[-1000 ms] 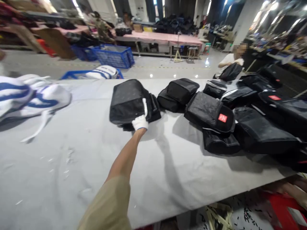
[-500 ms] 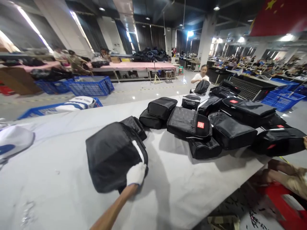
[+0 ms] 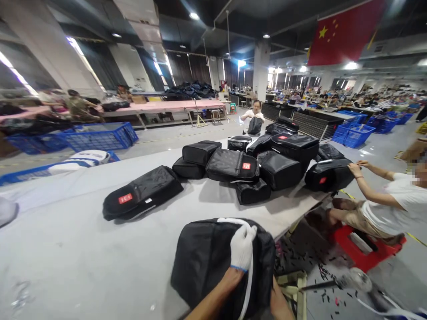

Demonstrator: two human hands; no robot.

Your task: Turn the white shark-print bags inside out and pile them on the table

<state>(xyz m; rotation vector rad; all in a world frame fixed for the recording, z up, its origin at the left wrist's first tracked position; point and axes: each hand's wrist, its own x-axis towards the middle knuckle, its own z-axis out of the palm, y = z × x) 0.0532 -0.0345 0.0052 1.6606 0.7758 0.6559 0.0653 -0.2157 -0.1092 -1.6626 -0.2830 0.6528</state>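
Bags: a pile of black bags [image 3: 263, 164] sits mid-desk; one long black bag [image 3: 143, 195] with a red tag lies apart, left of the pile. A co-worker [image 3: 383, 200] at the desk's right end touches the pile. Nearest black bag [image 3: 207, 258] rests on the desk's near edge; gloved left hand [image 3: 243, 246] clenches its white strap [image 3: 248, 284]. Bare right hand [image 3: 280, 306] is beneath the bag, grip unclear. Grey desk [image 3: 83, 258]; factory hall with blue crates [image 3: 100, 138].
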